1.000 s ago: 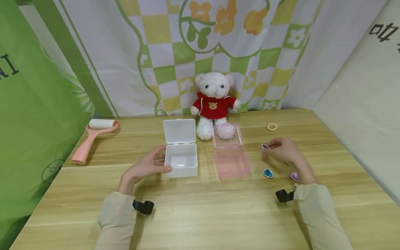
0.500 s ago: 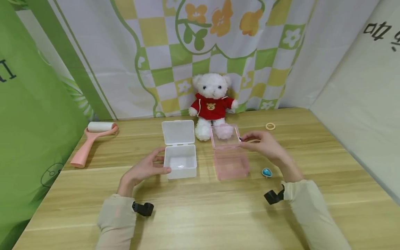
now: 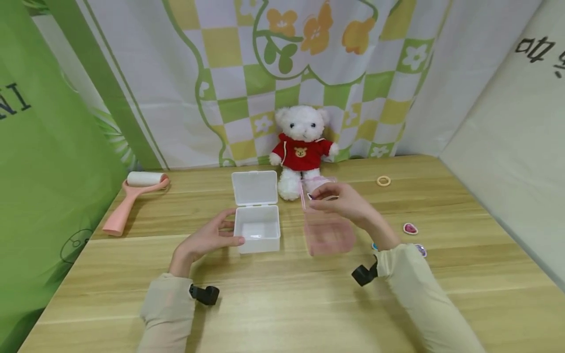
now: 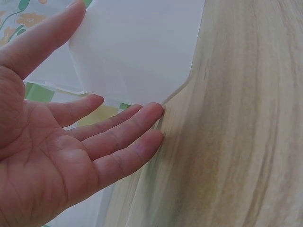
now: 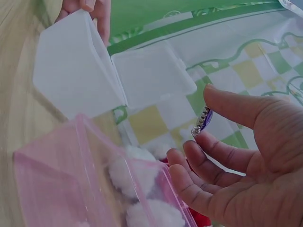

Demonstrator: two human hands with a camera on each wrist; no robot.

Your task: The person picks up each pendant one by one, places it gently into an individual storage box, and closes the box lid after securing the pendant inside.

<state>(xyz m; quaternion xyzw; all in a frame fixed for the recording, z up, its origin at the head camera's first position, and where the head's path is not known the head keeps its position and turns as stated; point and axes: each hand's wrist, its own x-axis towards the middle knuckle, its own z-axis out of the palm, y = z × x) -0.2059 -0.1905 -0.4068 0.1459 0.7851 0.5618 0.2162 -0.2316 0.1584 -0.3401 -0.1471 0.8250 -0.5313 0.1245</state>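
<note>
My left hand (image 3: pixel 207 240) rests against the left side of a white plastic box (image 3: pixel 259 245), thumb at its front corner and fingers loosely extended in the left wrist view. The box's lid stands raised, and its inside looks empty. Between thumb and forefinger, my right hand (image 3: pixel 346 202) pinches a purple gem charm (image 5: pixel 203 120) edged with silver stones. It hovers over the back of a clear pink box (image 3: pixel 328 235), hiding part of that raised lid. On the right lie a pink gem (image 3: pixel 410 228), a purple gem (image 3: pixel 421 250) and a blue gem (image 3: pixel 374 246), the last mostly hidden by my wrist.
A white teddy bear (image 3: pixel 301 152) in a red hoodie sits behind the boxes, against the patterned curtain (image 3: pixel 238 93). To the left lies a pink lint roller (image 3: pixel 125 206). A pale ring (image 3: pixel 383 181) is at the back right of the wooden table (image 3: pixel 282 304).
My right hand has carried the purple gem charm leftward from the right of the table to above the pink box. The left hand has kept its place at the white box.
</note>
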